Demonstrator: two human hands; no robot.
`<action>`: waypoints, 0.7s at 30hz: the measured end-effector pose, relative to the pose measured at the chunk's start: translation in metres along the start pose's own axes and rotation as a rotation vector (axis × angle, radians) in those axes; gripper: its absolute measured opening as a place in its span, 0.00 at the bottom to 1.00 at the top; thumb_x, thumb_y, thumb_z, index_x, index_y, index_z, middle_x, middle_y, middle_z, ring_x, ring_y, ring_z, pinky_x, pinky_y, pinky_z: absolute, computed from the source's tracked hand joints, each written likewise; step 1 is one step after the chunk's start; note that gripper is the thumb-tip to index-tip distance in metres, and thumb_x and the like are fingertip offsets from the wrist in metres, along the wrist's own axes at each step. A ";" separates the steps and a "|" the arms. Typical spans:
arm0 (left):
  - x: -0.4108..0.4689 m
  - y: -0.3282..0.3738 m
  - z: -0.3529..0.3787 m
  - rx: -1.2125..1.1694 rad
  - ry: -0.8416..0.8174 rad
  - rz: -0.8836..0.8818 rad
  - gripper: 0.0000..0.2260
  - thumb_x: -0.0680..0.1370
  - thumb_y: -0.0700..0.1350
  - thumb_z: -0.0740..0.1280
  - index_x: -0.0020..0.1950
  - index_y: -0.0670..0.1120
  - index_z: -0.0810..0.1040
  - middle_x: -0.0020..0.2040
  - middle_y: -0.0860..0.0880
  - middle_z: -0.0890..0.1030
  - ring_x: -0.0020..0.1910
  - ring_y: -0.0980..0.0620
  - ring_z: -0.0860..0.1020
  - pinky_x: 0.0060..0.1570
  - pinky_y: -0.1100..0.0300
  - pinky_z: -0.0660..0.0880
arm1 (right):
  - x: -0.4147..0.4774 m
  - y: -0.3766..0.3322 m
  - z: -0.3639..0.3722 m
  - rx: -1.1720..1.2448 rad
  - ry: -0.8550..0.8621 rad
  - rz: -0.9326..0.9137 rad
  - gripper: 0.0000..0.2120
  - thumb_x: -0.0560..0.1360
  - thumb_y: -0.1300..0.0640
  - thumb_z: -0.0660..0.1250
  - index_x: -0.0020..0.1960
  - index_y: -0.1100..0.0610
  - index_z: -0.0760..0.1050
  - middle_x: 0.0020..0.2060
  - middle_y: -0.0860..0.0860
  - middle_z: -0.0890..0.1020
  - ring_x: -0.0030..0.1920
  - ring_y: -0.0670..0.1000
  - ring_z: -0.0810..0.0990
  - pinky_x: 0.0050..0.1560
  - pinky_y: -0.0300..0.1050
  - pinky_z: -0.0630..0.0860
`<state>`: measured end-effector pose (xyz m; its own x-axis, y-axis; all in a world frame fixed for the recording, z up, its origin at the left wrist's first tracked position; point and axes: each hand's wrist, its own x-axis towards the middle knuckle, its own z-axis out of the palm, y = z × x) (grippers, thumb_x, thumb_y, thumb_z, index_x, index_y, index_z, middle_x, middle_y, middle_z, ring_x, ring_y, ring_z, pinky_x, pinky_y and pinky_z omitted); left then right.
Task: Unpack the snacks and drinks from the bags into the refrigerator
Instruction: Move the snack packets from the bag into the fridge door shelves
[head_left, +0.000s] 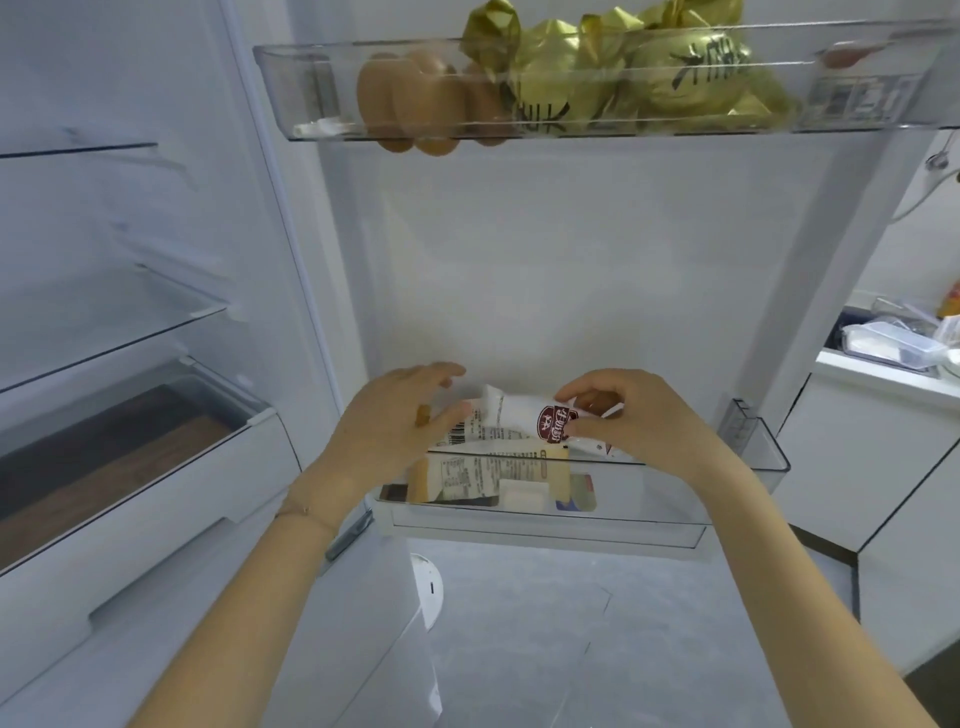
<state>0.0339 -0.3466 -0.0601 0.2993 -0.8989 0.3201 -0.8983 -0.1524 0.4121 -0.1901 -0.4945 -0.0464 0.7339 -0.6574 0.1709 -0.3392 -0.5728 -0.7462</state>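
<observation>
Head: both hands (397, 418) (631, 415) on white snack packet (514, 415)

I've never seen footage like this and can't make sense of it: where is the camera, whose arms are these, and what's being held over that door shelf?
There is no machine here. A person wears one wide-angle camera on the head, looking forward and down, so the two arms are their own. They face an open refrigerator: its glass shelves are on the left and the inside of its door is straight ahead. The right hand pinches a white snack packet with a red logo just above the lower door bin. The left hand sits at the packet's other end, fingers loosely spread. Other packets lie in that bin. The upper door bin holds eggs and gold-wrapped packs.
</observation>
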 end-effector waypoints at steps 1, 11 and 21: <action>-0.007 0.002 0.004 0.018 0.060 0.011 0.25 0.77 0.66 0.58 0.71 0.57 0.69 0.61 0.59 0.76 0.58 0.58 0.73 0.61 0.59 0.69 | 0.002 -0.002 0.002 -0.012 -0.025 -0.010 0.10 0.69 0.59 0.76 0.47 0.47 0.81 0.41 0.42 0.83 0.40 0.38 0.79 0.39 0.27 0.71; -0.052 0.011 0.037 0.402 0.309 0.038 0.28 0.80 0.65 0.50 0.74 0.51 0.68 0.75 0.47 0.66 0.76 0.43 0.60 0.75 0.42 0.49 | 0.015 -0.027 0.027 -0.289 -0.139 -0.048 0.03 0.70 0.56 0.74 0.42 0.49 0.83 0.37 0.41 0.83 0.38 0.42 0.79 0.44 0.41 0.76; -0.062 0.009 0.036 0.448 0.326 0.052 0.28 0.80 0.64 0.52 0.73 0.50 0.69 0.75 0.44 0.66 0.76 0.41 0.60 0.72 0.37 0.55 | 0.017 -0.032 0.041 -0.198 -0.166 -0.039 0.06 0.73 0.58 0.71 0.44 0.48 0.83 0.42 0.43 0.83 0.44 0.44 0.81 0.52 0.47 0.78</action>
<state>-0.0045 -0.3073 -0.1069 0.2712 -0.7469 0.6071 -0.9421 -0.3354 0.0083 -0.1426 -0.4672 -0.0462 0.8297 -0.5529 0.0766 -0.4057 -0.6916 -0.5977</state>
